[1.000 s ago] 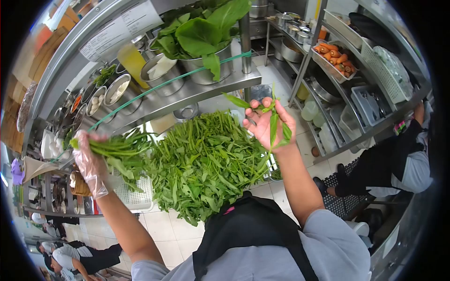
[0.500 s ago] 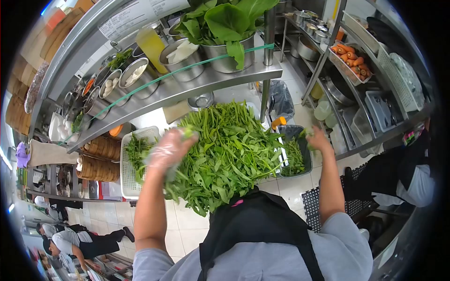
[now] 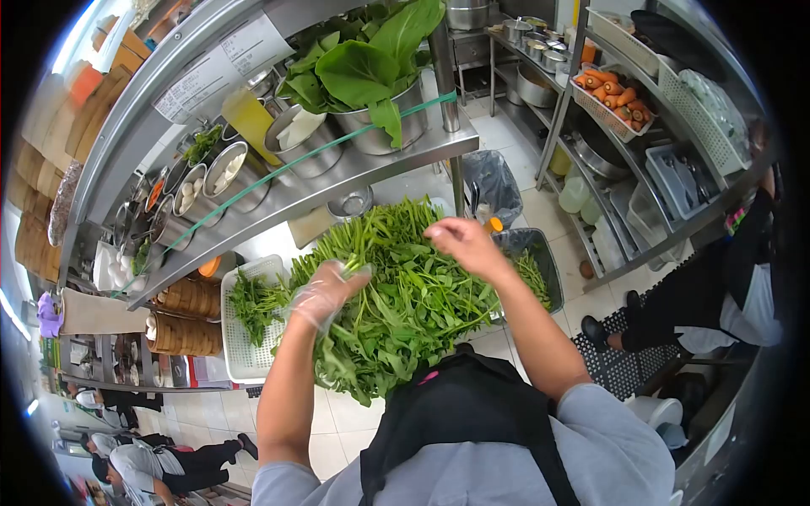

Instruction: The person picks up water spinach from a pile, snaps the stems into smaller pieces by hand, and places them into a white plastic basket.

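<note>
A big heap of water spinach (image 3: 413, 291), long green stems with narrow leaves, lies before me. My left hand (image 3: 325, 291), in a clear plastic glove, is closed around a small bunch of its stems at the heap's left side. Leaves of that bunch trail down beneath the wrist. My bare right hand (image 3: 466, 244) hovers over the heap's upper right, fingers loosely bent and nothing visible in them. To the left, a white perforated basket (image 3: 251, 358) holds some of the greens. At the right, a dark bin (image 3: 553, 282) contains more green pieces.
A steel shelf (image 3: 337, 181) with pots and a leafy vegetable crosses above the heap. Bamboo steamers (image 3: 186, 334) stand at left. A rack (image 3: 624, 270) with a carrot basket (image 3: 614, 101) is on the right. Another person's dark-clothed legs (image 3: 675, 312) are close at right.
My right hand has come from above the dark bin to the heap, and the greens it held are gone from it. My left hand has shifted slightly right and down, keeping its bunch.
</note>
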